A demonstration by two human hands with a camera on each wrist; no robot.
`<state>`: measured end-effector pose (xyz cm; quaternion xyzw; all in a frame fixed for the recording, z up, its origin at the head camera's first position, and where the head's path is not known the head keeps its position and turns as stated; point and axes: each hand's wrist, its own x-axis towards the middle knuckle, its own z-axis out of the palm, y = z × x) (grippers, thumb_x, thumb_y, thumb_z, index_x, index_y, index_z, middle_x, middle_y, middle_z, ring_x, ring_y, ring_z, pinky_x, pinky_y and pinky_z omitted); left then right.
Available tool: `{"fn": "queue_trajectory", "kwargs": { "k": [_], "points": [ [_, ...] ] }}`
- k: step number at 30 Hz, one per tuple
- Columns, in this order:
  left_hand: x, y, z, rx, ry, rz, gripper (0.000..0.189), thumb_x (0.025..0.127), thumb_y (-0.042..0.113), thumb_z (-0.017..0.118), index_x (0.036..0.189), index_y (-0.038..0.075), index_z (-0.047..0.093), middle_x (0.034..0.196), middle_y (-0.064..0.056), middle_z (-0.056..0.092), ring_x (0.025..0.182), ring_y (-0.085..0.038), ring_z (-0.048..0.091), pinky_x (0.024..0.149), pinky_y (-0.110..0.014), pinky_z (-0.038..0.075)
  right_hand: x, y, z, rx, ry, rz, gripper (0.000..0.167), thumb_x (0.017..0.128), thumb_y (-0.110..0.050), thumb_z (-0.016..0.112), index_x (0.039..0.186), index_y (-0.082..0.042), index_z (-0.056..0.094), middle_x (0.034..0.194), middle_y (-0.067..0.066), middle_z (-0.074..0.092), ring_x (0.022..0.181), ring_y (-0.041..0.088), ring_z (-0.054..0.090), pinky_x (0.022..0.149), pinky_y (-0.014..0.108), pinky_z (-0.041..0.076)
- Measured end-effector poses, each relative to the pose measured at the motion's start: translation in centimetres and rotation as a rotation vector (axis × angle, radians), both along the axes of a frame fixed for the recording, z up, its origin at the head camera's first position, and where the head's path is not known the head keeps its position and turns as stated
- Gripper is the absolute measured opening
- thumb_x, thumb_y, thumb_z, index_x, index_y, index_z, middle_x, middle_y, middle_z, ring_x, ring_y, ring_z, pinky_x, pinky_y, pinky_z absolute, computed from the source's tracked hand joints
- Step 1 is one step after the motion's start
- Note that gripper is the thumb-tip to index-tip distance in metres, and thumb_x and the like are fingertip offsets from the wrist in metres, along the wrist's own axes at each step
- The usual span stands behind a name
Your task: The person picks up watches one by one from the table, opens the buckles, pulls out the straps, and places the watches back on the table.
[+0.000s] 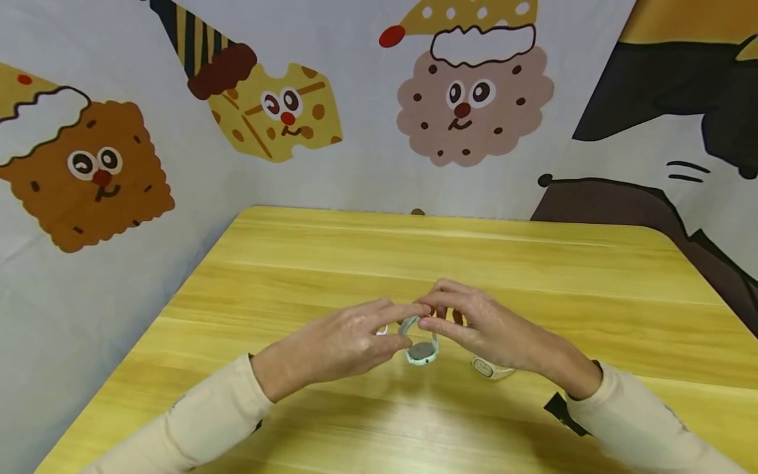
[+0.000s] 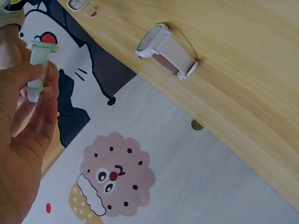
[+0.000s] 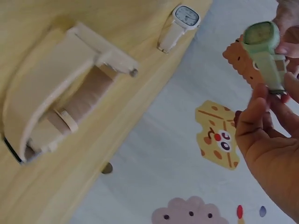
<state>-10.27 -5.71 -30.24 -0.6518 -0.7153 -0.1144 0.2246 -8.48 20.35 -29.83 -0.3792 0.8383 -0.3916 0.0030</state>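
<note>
My left hand (image 1: 349,336) and right hand (image 1: 488,326) meet over the table, both at a pale green wristwatch (image 1: 422,353). Its strap curves up into a loop, with the case hanging lowest. In the left wrist view, the left thumb and fingers (image 2: 44,105) pinch the green strap (image 2: 38,65). The right fingertips pinch the strap's end at the top of the loop; in the right wrist view the right hand (image 3: 275,144) is just below the green watch (image 3: 262,39). A cream watch (image 1: 484,367) lies under the right hand.
A white watch (image 2: 163,49) rests on its side on the table, mostly hidden behind the left hand in the head view. The wooden table (image 1: 355,237) backs onto a cloth (image 1: 361,178) printed with cartoon figures. A dark strap piece (image 1: 562,411) shows by the right sleeve.
</note>
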Motion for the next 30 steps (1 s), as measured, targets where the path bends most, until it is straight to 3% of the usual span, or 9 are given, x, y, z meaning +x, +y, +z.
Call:
{"fn": "queue_trajectory", "kwargs": {
  "k": [4, 8, 13, 17, 20, 24, 30],
  "points": [
    [0.2, 0.1, -0.1, 0.027, -0.013, 0.02, 0.042, 0.086, 0.002, 0.078, 0.127, 0.006, 0.069, 0.149, -0.019, 0.044, 0.111, -0.021, 0.064, 0.092, -0.018, 0.049, 0.0, 0.1, -0.2, -0.055, 0.024, 0.005, 0.015, 0.101, -0.009, 0.065, 0.11, -0.021, 0.069, 0.094, -0.011, 0.057, 0.078, 0.011, 0.056, 0.061, 0.027, 0.049],
    [0.2, 0.2, -0.2, 0.103, -0.055, 0.064, 0.071, 0.087, 0.016, 0.079, 0.148, 0.005, 0.044, 0.153, -0.023, 0.036, 0.099, -0.02, 0.066, 0.082, -0.022, 0.054, 0.0, 0.2, -0.1, -0.103, 0.097, 0.019, 0.022, 0.096, -0.001, 0.069, 0.113, -0.016, 0.07, 0.096, -0.009, 0.058, 0.077, 0.011, 0.057, 0.064, 0.026, 0.051],
    [0.0, 0.3, -0.3, 0.251, -0.096, 0.134, 0.081, 0.087, 0.032, 0.081, 0.146, -0.004, 0.039, 0.147, -0.022, 0.045, 0.113, -0.029, 0.062, 0.095, -0.037, 0.053, 0.0, 0.2, 0.1, -0.147, 0.166, 0.01, 0.028, 0.091, 0.004, 0.073, 0.113, -0.012, 0.07, 0.098, -0.007, 0.059, 0.079, 0.011, 0.059, 0.067, 0.025, 0.053],
    [-0.1, 0.4, -0.9, 0.365, -0.241, 0.201, 0.077, 0.09, 0.032, 0.082, 0.147, -0.003, 0.043, 0.139, -0.016, 0.056, 0.119, -0.028, 0.059, 0.098, -0.037, 0.051, 0.3, 0.1, 0.2, -0.183, 0.134, -0.002, 0.029, 0.092, 0.005, 0.072, 0.115, -0.012, 0.07, 0.102, -0.007, 0.061, 0.084, 0.013, 0.063, 0.071, 0.028, 0.057],
    [-0.2, 0.5, -1.5, 0.443, -0.356, 0.215, 0.066, 0.09, 0.026, 0.081, 0.143, -0.001, 0.05, 0.127, -0.01, 0.064, 0.11, -0.024, 0.062, 0.091, -0.032, 0.053, 0.3, -0.1, 0.3, -0.219, 0.093, -0.014, 0.029, 0.093, 0.006, 0.071, 0.115, -0.013, 0.07, 0.105, -0.006, 0.062, 0.088, 0.014, 0.065, 0.075, 0.031, 0.059],
    [-0.5, 0.8, -1.9, 0.529, -0.446, 0.172, 0.05, 0.088, 0.012, 0.082, 0.132, 0.0, 0.063, 0.111, -0.004, 0.07, 0.096, -0.02, 0.062, 0.078, -0.027, 0.053, 0.3, -0.3, 0.6, -0.265, 0.083, -0.036, 0.031, 0.091, 0.009, 0.071, 0.115, -0.011, 0.071, 0.107, -0.004, 0.063, 0.092, 0.017, 0.067, 0.079, 0.033, 0.06],
    [-1.0, 1.4, -1.7, 0.585, -0.516, 0.101, 0.036, 0.086, 0.001, 0.081, 0.12, 0.002, 0.072, 0.1, 0.0, 0.074, 0.074, -0.011, 0.05, 0.059, -0.023, 0.043, 0.1, -0.4, 0.7, -0.307, 0.122, -0.039, 0.035, 0.088, 0.015, 0.071, 0.114, -0.009, 0.071, 0.109, -0.001, 0.065, 0.095, 0.019, 0.068, 0.08, 0.035, 0.06]
  ]
}}
